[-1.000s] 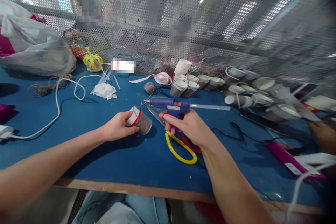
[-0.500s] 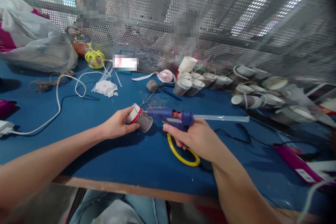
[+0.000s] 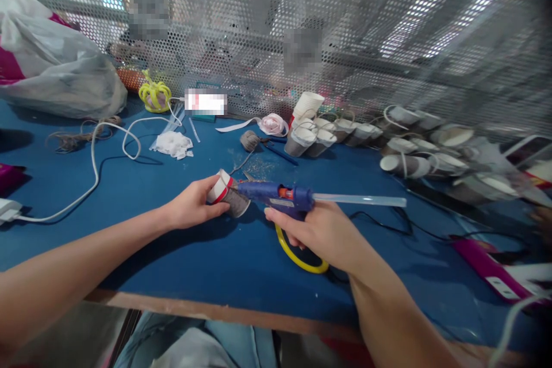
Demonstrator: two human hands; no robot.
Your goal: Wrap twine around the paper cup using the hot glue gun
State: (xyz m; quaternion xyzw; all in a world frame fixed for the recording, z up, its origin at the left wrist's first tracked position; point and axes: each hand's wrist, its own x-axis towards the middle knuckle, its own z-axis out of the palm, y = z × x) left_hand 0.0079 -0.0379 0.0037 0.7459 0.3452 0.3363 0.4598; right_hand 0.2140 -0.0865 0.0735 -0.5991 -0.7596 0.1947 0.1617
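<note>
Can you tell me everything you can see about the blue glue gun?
The glue gun has a blue, plastic-looking body with a pale label and an orange part showing in an opening. A long, see-through glue stick sticks out of the back. The right hand grips it above the blue table, hiding most of the handle. It lies nearly level, its nozzle pointing left at the paper cup; whether the tip touches the cup is unclear.
</note>
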